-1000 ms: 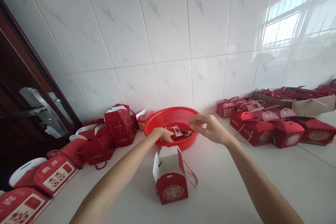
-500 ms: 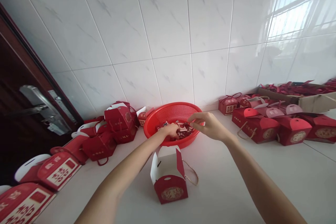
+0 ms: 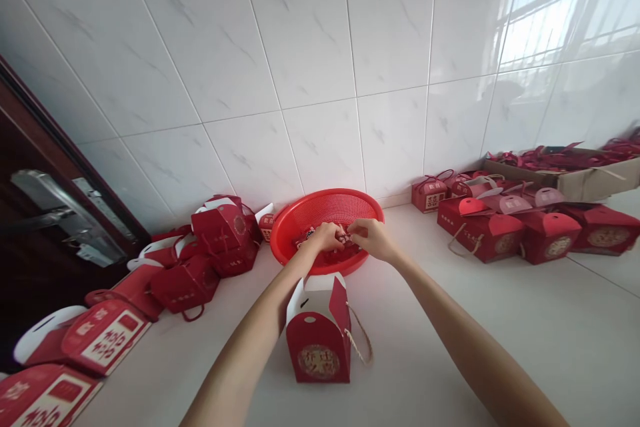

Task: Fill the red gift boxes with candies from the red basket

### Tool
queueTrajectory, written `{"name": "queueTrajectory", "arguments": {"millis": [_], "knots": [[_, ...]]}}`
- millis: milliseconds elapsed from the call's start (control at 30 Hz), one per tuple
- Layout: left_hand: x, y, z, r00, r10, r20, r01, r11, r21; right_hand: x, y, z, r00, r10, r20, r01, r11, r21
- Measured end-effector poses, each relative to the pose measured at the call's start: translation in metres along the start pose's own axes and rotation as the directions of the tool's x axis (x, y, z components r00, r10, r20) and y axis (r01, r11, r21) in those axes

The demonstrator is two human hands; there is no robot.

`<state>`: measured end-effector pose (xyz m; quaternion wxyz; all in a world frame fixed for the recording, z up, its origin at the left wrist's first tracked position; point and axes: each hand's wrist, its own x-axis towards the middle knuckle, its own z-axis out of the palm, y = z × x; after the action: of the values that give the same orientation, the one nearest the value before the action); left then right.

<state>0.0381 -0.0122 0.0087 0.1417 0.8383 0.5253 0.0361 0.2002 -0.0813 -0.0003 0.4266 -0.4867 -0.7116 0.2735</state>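
Both hands are over a red plastic colander [image 3: 287, 240] that holds small wrapped sweets [image 3: 306, 236]. My left hand [image 3: 327, 238] is closed around some of the wrapped sweets. Close beside it, my right hand [image 3: 373, 237] has its fingers pinched at the same small bunch of wrappers; what lies between the fingertips is mostly hidden. Just in front of the colander stands a red gift box [image 3: 319, 350] with its white-lined top flaps up and a twisted rope handle [image 3: 361, 340] hanging at its right side.
Red gift boxes stand in a row at the left [image 3: 185, 280], near a dark door [image 3: 45, 213] with a metal handle. More red boxes [image 3: 500, 237] sit at the right. Behind them is a cardboard carton [image 3: 595, 181] full of red ribboned items. A white tiled wall [image 3: 320, 140] rises behind.
My right hand has moved left and down into the colander, meeting the left. The left hand has lifted slightly with sweets in its fingers. The view has shifted a little.
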Motion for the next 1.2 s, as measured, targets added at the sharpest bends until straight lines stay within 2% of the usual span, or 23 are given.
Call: {"name": "queueTrajectory", "arguments": {"millis": [167, 367, 500, 667, 767, 933, 1000, 1200], "knots": [[0.001, -0.006, -0.004, 0.988, -0.043, -0.149, 0.041, 0.999, -0.018, 0.014, -0.005, 0.006, 0.981, 0.191, -0.045, -0.19, 0.981, 0.031], [-0.002, -0.004, -0.004, 0.973, -0.095, -0.212, 0.084, 0.994, -0.063, 0.025, -0.004, 0.016, 0.969, 0.246, -0.022, -0.239, 0.956, 0.173], [-0.005, -0.001, -0.005, 0.95, -0.214, -0.228, 0.204, 0.977, -0.065, 0.025, -0.001, 0.018, 0.963, 0.263, -0.063, -0.234, 0.926, 0.295], [-0.01, -0.001, -0.008, 0.891, -0.398, -0.22, 0.4, 0.916, -0.038, 0.025, 0.001, 0.015, 0.945, 0.303, -0.125, -0.233, 0.888, 0.395], [-0.009, -0.002, -0.007, 0.887, -0.435, -0.154, 0.441, 0.898, 0.004, 0.025, 0.002, 0.015, 0.931, 0.329, -0.157, -0.231, 0.865, 0.445], [-0.008, 0.0, -0.001, 0.913, -0.367, 0.176, 0.361, 0.93, 0.069, 0.025, 0.004, 0.016, 0.919, 0.344, -0.192, -0.218, 0.85, 0.48], [-0.009, 0.001, -0.001, 0.912, -0.315, 0.262, 0.304, 0.949, 0.082, 0.026, 0.005, 0.018, 0.919, 0.337, -0.204, -0.206, 0.853, 0.479], [-0.011, 0.0, 0.001, 0.935, -0.208, 0.287, 0.186, 0.977, 0.101, 0.028, 0.008, 0.022, 0.917, 0.313, -0.246, -0.171, 0.869, 0.464]]}}
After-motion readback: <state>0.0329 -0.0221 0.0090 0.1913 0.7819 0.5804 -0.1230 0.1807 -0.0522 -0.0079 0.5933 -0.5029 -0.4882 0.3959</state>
